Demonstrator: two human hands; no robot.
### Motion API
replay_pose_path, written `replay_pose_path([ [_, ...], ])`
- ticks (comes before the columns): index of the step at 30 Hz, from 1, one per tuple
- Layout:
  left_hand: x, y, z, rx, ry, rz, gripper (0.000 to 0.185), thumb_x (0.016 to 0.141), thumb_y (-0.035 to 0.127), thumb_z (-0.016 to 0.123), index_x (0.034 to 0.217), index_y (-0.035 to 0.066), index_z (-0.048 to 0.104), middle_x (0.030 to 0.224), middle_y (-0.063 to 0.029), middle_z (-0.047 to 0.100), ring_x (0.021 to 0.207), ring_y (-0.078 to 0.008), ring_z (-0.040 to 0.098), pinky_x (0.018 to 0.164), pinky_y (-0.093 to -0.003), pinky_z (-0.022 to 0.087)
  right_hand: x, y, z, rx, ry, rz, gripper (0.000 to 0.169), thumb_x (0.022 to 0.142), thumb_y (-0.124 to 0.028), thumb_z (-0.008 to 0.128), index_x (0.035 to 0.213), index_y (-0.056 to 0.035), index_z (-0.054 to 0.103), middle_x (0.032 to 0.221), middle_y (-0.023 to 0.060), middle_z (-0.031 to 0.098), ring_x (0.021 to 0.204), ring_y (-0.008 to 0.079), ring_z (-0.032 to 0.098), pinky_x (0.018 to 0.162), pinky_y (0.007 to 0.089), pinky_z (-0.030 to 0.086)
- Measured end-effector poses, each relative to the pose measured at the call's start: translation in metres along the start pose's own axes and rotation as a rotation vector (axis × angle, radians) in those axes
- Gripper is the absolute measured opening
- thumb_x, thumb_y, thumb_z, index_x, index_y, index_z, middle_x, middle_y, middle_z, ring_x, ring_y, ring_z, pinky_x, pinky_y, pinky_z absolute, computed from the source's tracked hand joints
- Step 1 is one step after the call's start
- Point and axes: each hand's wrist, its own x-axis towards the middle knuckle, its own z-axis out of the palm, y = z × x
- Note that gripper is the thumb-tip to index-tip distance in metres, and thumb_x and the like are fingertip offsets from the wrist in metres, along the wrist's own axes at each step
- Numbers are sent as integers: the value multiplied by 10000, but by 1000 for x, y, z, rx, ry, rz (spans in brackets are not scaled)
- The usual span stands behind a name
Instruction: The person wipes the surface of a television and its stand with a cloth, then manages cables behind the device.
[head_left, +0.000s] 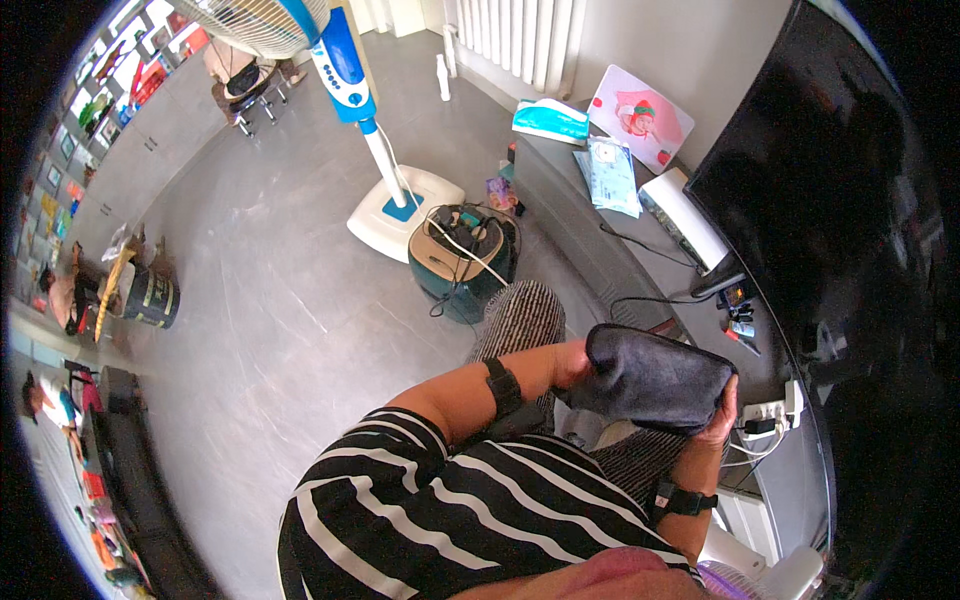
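A dark grey microfibre-like cloth (660, 379) with a black edge is stretched between my two hands over my knees. My left hand (574, 364) is at its left side, the fingers mostly hidden behind the fabric. On the opposite end, my right hand (722, 414) grips the edge, thumb along the near side. Just beyond lies the grey TV stand (551, 169), in front of a large dark television (832, 210). A white power strip (766, 417) with plugs and cables is close to my right hand.
A blue-and-white standing fan (386, 169) rises from the floor. Beside it, a dark green appliance (457, 289) carries tangled cables. The TV stand bears a tissue pack (551, 121), wipes packs (611, 176), a picture board (640, 118) and a white box (684, 217). A black bucket (152, 298) stands left.
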Motion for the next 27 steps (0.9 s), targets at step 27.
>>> replay_pose_path([
  [27, 26, 18, 97, 528, 11, 807, 481, 812, 132, 619, 1251, 46, 442, 1212, -60, 520, 1123, -169, 465, 976, -323, 366, 8, -2, 216, -1904, -127, -1383, 425, 773, -99, 512, 1192, -31, 494, 1156, 134, 518, 1111, 333, 469, 960, 445, 349],
])
